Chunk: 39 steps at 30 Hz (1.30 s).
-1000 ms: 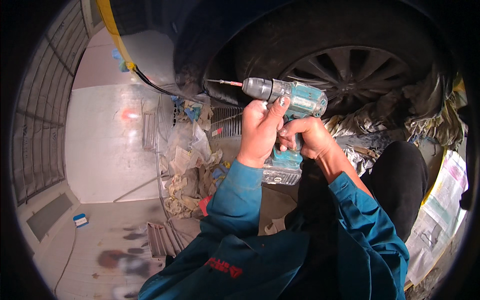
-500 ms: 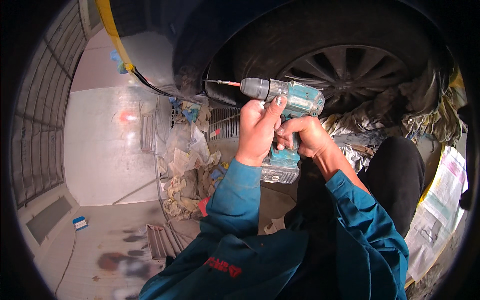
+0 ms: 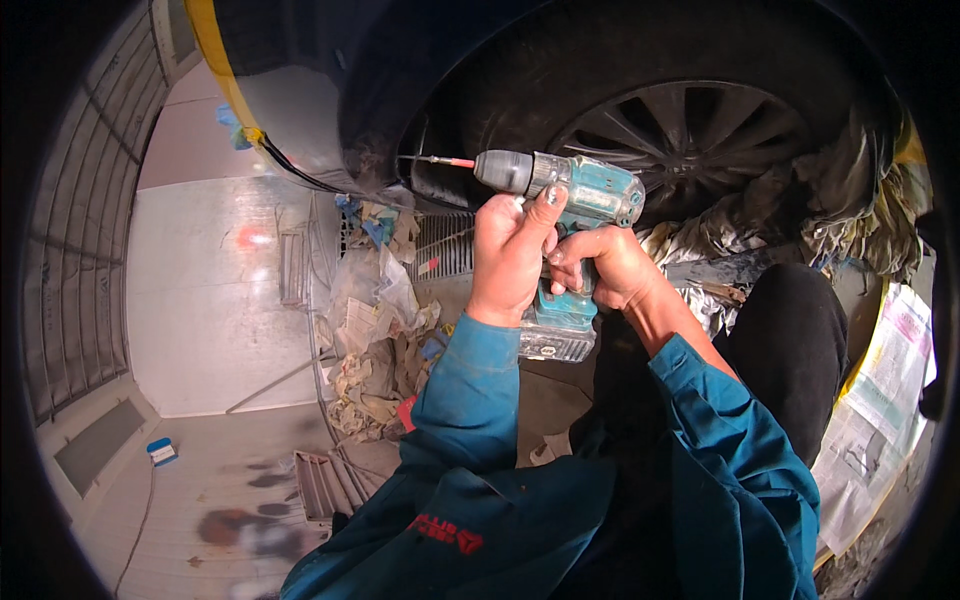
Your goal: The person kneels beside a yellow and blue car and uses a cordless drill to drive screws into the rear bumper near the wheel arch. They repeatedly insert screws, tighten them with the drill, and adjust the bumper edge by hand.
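A teal and grey cordless drill (image 3: 598, 190) lies level in both my hands, its chuck pointing left. My right hand (image 3: 612, 265) wraps round the drill's handle below the body. My left hand (image 3: 512, 245) grips the front of the drill under the chuck, its thumb up along the side. From the chuck runs a long bit (image 3: 455, 162) with a red section. Its tip reaches the lower edge of the dark car bumper (image 3: 375, 150), in front of the wheel arch; whether it touches is hard to make out. The battery (image 3: 558, 340) hangs below the handle.
A dark tyre and spoked wheel (image 3: 690, 130) stand right behind the drill. Crumpled paper and plastic (image 3: 375, 370) litter the floor at left, beside a floor grate (image 3: 445, 245). Masking sheets (image 3: 875, 400) lie at right. A black cable (image 3: 300, 172) hangs from the bumper.
The whole view has shifted slightly, with the drill, wheel and bumper a little further left and up. Both hands keep their hold on the drill.
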### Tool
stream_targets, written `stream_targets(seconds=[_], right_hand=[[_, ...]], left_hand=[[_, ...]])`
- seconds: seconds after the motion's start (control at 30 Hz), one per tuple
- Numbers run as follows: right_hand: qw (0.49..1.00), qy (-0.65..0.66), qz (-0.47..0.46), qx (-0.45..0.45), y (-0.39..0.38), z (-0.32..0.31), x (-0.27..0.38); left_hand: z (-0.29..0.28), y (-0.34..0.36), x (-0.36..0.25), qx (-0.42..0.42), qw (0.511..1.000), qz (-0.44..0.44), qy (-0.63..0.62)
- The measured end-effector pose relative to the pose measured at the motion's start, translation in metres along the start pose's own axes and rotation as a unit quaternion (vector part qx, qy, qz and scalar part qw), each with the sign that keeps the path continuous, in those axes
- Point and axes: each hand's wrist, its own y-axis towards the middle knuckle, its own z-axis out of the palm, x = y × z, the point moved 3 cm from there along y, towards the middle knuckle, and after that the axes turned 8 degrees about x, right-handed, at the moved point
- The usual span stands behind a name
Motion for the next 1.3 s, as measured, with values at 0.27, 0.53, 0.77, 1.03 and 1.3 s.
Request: stream_targets(seconds=[0.27,0.53,0.77,1.03,1.3], right_hand=[[1.0,0.002,0.008,-0.005,-0.0002,0.0001,-0.0009],[1.0,-0.001,0.002,0.003,0.0005,0.0017,0.0],[1.0,0.009,0.02,0.006,0.0028,-0.0058,-0.0033],[1.0,-0.005,0.002,0.005,0.0013,-0.001,-0.0036],[1.0,0.004,-0.003,-0.003,0.003,0.0003,-0.0022]], left_hand=[[-0.0001,-0.0003,-0.0005,-0.004,1.0,-0.012,0.001],[-0.0029,-0.0005,0.0002,-0.007,1.0,-0.018,0.006],[-0.0027,0.0,-0.0001,0.004,1.0,-0.019,-0.004],[-0.0021,0.0008,-0.0001,-0.004,1.0,0.002,0.004],[-0.0037,0.0002,0.0007,0.003,1.0,-0.022,-0.009]])
